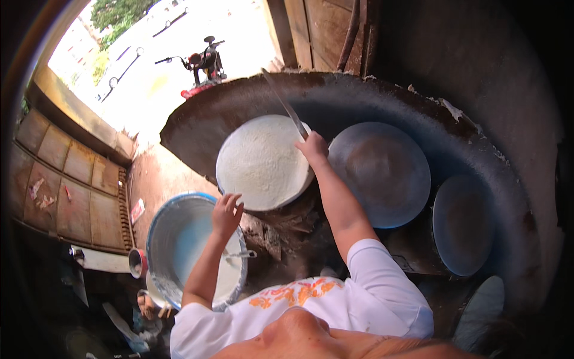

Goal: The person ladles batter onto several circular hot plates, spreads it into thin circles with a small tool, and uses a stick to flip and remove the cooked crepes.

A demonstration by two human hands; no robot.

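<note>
My right hand [313, 148] grips one end of a long flat metal blade [284, 103], which slants up and away to the left over the far right edge of a round griddle. A pale layer of batter [263, 158] covers nearly all of that griddle. Between the griddle's near left edge and a large bucket [156, 230], my left hand [227, 215] is raised, its fingers apart and holding nothing. Whitish liquid fills part of the bucket, and a light-coloured handle [241, 254] sticks out over its right side; the handle's lower end is hidden.
Two more round dark griddles [382, 173], [464, 224] stand to the right. A tall curved metal wall [197, 122] wraps behind all three. Left of the bucket are a small red can [137, 263] and a rusty panelled gate [72, 179]. A motorbike [203, 64] stands outside.
</note>
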